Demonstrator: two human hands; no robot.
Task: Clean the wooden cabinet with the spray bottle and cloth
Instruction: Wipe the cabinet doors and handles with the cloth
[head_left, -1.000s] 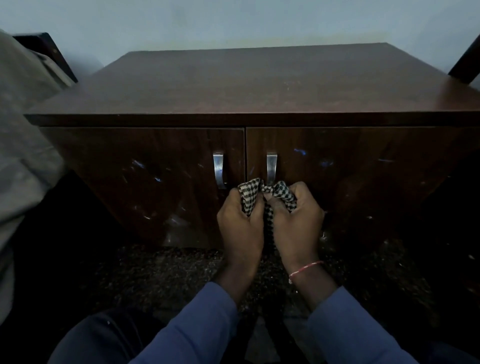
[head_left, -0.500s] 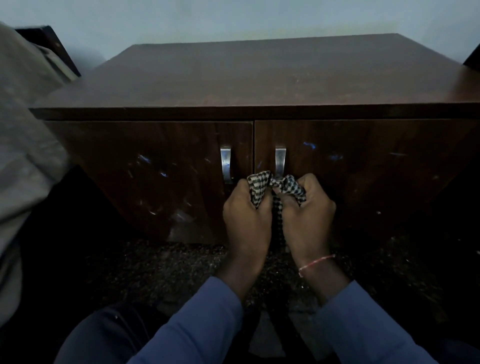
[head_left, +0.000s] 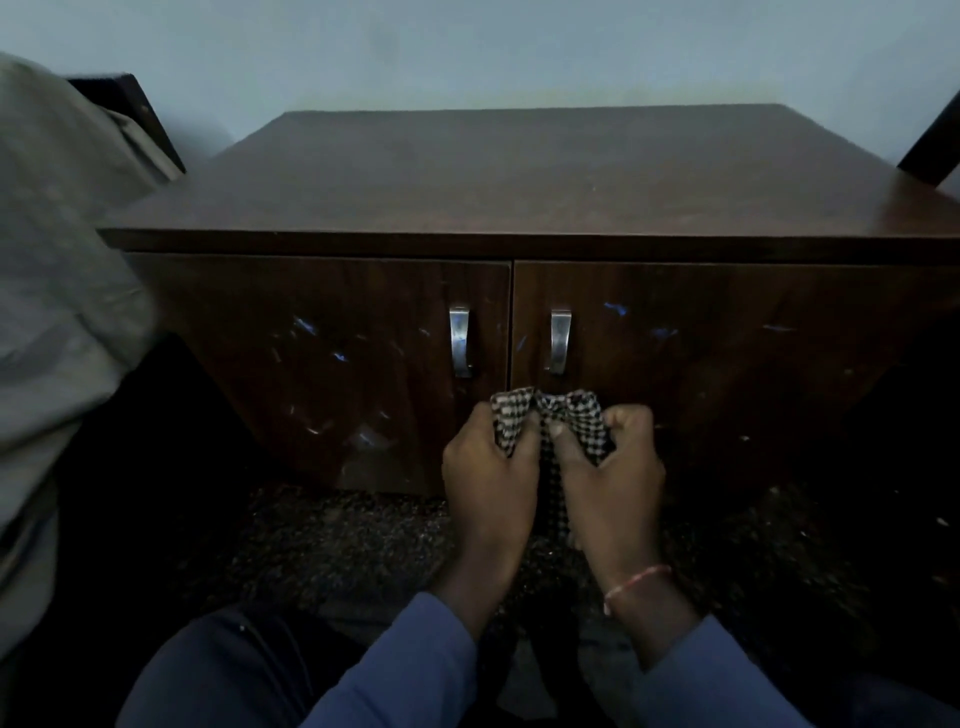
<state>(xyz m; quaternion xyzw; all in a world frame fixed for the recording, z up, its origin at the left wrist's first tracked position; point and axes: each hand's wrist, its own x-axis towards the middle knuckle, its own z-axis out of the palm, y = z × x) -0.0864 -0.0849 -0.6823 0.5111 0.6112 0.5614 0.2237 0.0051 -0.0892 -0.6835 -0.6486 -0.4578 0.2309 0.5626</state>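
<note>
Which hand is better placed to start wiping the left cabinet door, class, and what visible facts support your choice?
Probably the left hand. It already grips the checked cloth and sits nearest the left door, just below its handle. The right hand also grips the cloth but lies before the right door.

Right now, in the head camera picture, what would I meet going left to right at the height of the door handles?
Grey fabric → left cabinet door → left metal handle → right metal handle → right cabinet door. Just below the handles, the left hand and right hand grip the checkered cloth.
</note>
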